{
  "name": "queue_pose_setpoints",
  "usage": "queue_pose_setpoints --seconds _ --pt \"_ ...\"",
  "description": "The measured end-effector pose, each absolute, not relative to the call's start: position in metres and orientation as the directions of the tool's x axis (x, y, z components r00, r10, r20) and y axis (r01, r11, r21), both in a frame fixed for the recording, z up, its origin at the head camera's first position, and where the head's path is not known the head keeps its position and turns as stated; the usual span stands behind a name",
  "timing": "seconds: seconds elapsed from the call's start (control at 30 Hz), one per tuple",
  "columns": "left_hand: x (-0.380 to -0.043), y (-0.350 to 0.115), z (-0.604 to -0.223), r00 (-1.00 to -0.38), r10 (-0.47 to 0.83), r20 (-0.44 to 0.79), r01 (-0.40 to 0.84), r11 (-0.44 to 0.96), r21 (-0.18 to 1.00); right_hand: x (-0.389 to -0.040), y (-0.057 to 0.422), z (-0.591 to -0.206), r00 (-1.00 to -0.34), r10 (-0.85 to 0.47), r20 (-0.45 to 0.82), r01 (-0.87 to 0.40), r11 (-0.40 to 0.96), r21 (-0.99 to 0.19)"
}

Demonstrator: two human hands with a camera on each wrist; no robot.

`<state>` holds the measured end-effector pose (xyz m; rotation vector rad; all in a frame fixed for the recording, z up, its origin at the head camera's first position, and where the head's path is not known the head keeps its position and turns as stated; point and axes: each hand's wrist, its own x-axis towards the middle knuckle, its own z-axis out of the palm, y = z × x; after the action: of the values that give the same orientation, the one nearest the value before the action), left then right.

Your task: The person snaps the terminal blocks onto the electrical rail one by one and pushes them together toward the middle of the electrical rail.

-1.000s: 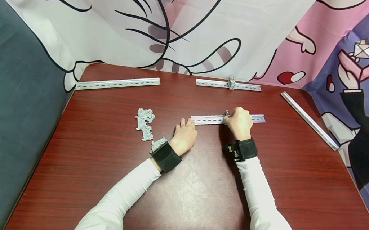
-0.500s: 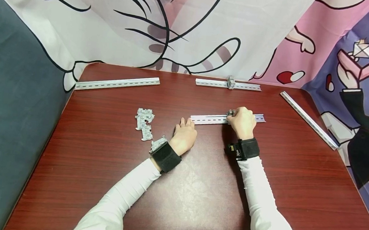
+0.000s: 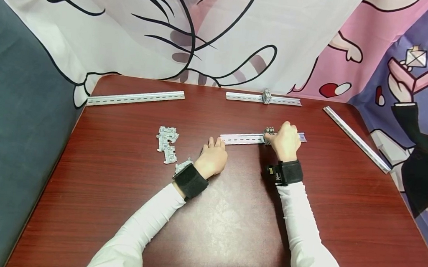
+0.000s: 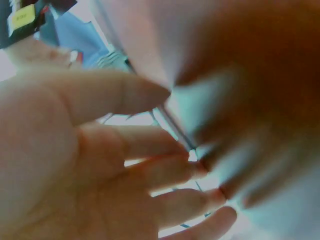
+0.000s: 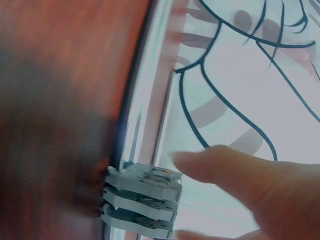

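Observation:
A slotted metal DIN rail [image 3: 241, 139] lies across the middle of the table, with grey terminal blocks [image 3: 269, 130] mounted side by side on it. My left hand [image 3: 213, 157] rests at the rail's left end, its fingers stretched toward it; the left wrist view shows the same fingers [image 4: 180, 205] spread and nearly straight. Over the right part of the rail is my right hand [image 3: 286, 143], beside the blocks. In the right wrist view the extended thumb [image 5: 215, 165] sits just off the block stack [image 5: 142, 197], and another fingertip shows at the bottom edge.
Loose grey terminal blocks [image 3: 167, 140] lie left of my left hand, and another block [image 3: 184, 165] is partly hidden by the wristband. More rails lie at the back left [image 3: 137, 98] and right [image 3: 357, 138]. A back rail [image 3: 245, 97] carries mounted blocks [image 3: 266, 96].
My right hand slid right along the rail with the terminal blocks, then its fingers loosened and lifted off them. My left hand stayed at the rail's left end.

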<state>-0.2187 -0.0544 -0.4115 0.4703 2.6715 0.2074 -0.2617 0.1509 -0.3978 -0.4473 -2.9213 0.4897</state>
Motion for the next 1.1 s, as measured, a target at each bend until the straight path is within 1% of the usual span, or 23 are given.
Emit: queue_pose_setpoints --seconds 0.1,0.17,0.27,0.37,0.47,0.57,0.8,0.97,1.1 --pt "-0.222 -0.065 -0.4 -0.827 0.367 -0.426 0.265 0.922 0.28 -0.262 0.153 -0.397 -0.951 0.305 0.056 0.271 0.904 -0.332" --pt "-0.224 -0.076 -0.392 -0.819 0.381 -0.43 0.256 0.912 0.321 -0.262 0.154 -0.401 -0.954 0.294 0.05 0.262 0.906 -0.333" --pt "-0.225 -0.099 -0.374 -0.819 0.411 -0.401 0.271 0.892 0.361 -0.264 0.155 -0.404 -0.957 0.285 0.061 0.248 0.907 -0.341" --pt "-0.221 -0.127 -0.359 -0.816 0.453 -0.358 0.314 0.869 0.383 -0.265 0.156 -0.406 -0.955 0.287 0.069 0.248 0.907 -0.342" --pt "-0.21 -0.153 -0.351 -0.815 0.487 -0.314 0.342 0.842 0.418 -0.266 0.157 -0.406 -0.954 0.292 0.069 0.252 0.904 -0.344" --pt "-0.195 -0.177 -0.347 -0.826 0.489 -0.279 0.343 0.83 0.44 -0.266 0.158 -0.405 -0.954 0.293 0.07 0.252 0.902 -0.351" --pt "-0.155 -0.221 -0.355 -0.884 0.414 -0.217 0.287 0.848 0.446 -0.268 0.158 -0.403 -0.959 0.274 0.074 0.232 0.908 -0.349" --pt "-0.135 -0.242 -0.364 -0.903 0.349 -0.252 0.209 0.866 0.454 -0.272 0.161 -0.402 -0.959 0.275 0.067 0.238 0.912 -0.334" --pt "-0.126 -0.253 -0.373 -0.907 0.304 -0.291 0.149 0.879 0.454 -0.276 0.163 -0.402 -0.96 0.274 0.062 0.24 0.916 -0.321"
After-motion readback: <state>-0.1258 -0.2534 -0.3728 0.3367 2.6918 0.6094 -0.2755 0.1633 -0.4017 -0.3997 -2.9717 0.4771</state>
